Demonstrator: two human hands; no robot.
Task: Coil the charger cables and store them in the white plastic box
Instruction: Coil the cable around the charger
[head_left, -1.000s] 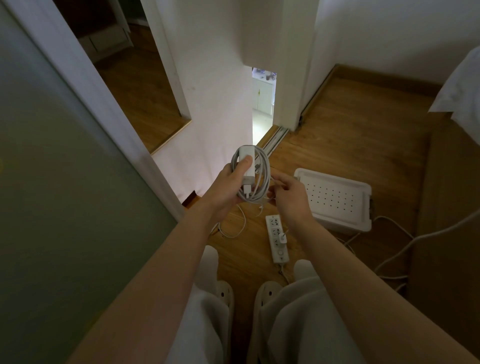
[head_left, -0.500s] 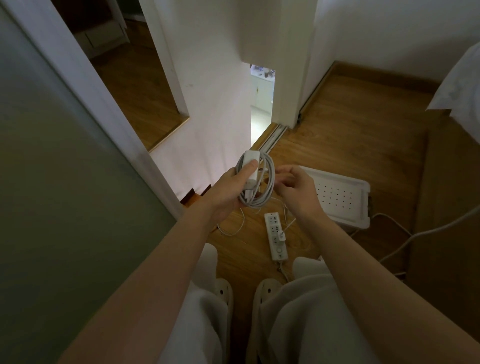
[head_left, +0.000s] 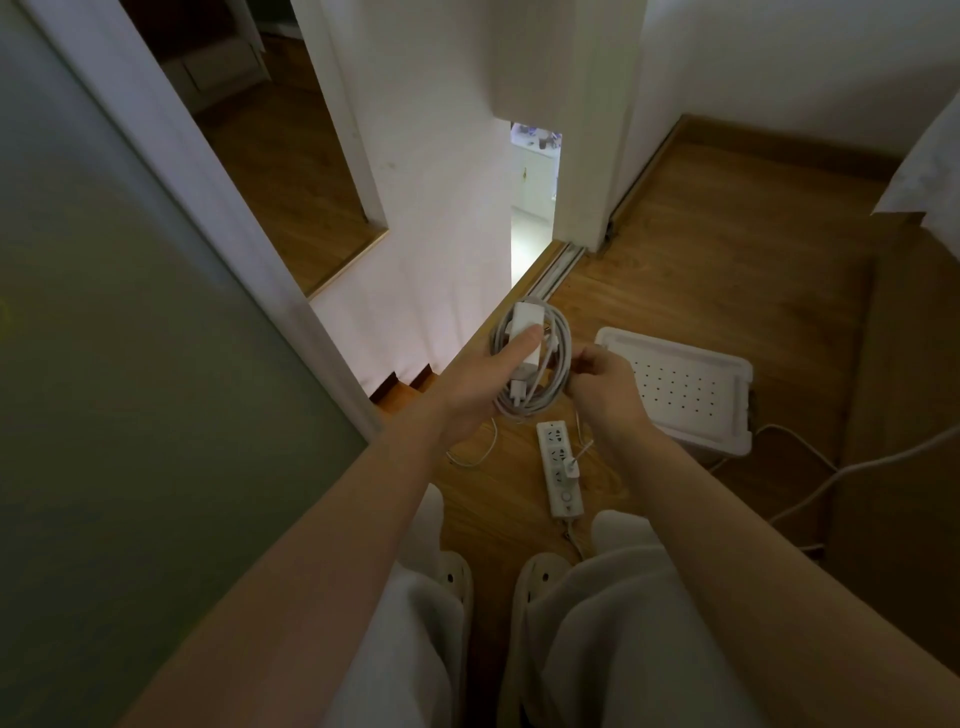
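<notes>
The white plastic box (head_left: 675, 387), a rectangular tub with a lid dotted with small holes, sits shut on the wooden floor (head_left: 727, 270) to my right, just past my hands. Nothing appears to have gone into it that I can see, since the lid hides the inside.

My left hand (head_left: 467, 387) is clamped on a white block-shaped charger adapter (head_left: 521, 332), thumb pressed along its face, with a loose coil of grey-white charger cable (head_left: 556, 358) looped around it in several turns. I hold this bundle in the air above the floor, between my knees and the box. My right hand (head_left: 605, 382) is closed in a pinch on the right side of the coil, apparently tucking in the last stretch of cable. A short tail hangs below the bundle toward the floor.

I judge this first cable nearly coiled but not yet stored. Opening the lid and setting the bundle inside remain.

Below my hands, a long white power strip (head_left: 558, 470) lies on the floor with a small white plug (head_left: 571, 470) in it, whose thin cable trails upward toward my hands. More loose white cable (head_left: 810, 462) snakes across the floor right of the box, so further coiling seems to be left.
</notes>
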